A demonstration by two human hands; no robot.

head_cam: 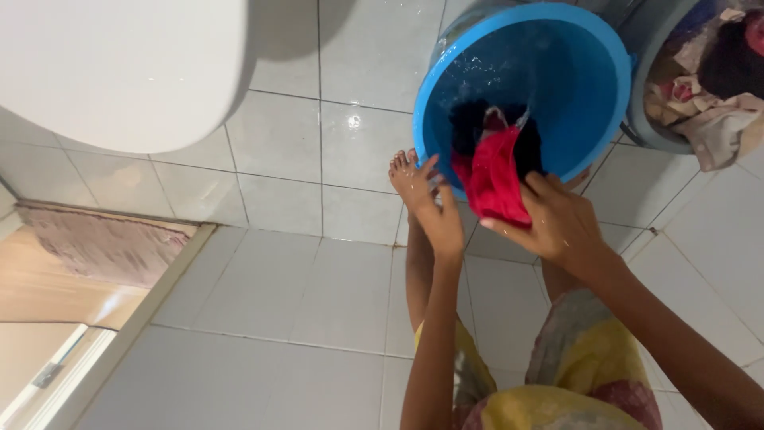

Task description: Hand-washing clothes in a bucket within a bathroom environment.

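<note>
red cloth (495, 181) hangs wet over the near rim of the tilted blue bucket (593, 87) on the tiled floor (278, 271); both arms reach down, right hand (561, 223) closed on the cloth's lower edge, left hand (430, 203) half open, fingers spread just beside it at the rim

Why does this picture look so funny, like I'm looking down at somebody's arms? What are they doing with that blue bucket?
The camera sits on a person's head and looks down, so you see their own arms, legs and wet foot on the white tiled floor. The right hand grips a wet red cloth hanging over the rim of a blue bucket. Dark clothes lie inside the bucket. The left hand is open, right beside the cloth and the bucket's edge. A second tub full of laundry stands at the top right, and a brown mat lies by the doorway on the left.
</note>
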